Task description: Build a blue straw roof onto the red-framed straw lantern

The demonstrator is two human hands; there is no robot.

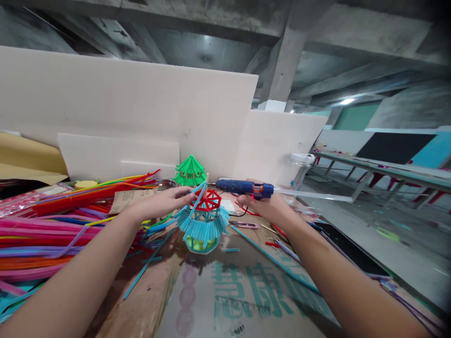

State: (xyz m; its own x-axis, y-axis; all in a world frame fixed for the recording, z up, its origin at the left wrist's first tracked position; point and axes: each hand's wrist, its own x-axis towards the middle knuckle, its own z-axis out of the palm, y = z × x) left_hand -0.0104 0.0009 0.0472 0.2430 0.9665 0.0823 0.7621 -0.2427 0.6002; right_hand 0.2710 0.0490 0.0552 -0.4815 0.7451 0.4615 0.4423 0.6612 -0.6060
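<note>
A small pavilion model made of pipe cleaners stands on the cardboard before me, with a light-blue skirted roof, a red frame on top and a green base. At its upper left, my left hand has its fingers closed on a light-blue pipe cleaner that slants across the red frame. My right hand grips a dark-blue hot glue gun. Its nozzle points left, close to the model's top, and a clear glue stick juts from its rear. Behind the model sits a green pipe-cleaner roof.
Bundles of colourful pipe cleaners cover the left side. A long blue pipe cleaner and a pink-handled tool lie to the right, near a black tablet-like slab. White boards rise behind, with a clear jar at right.
</note>
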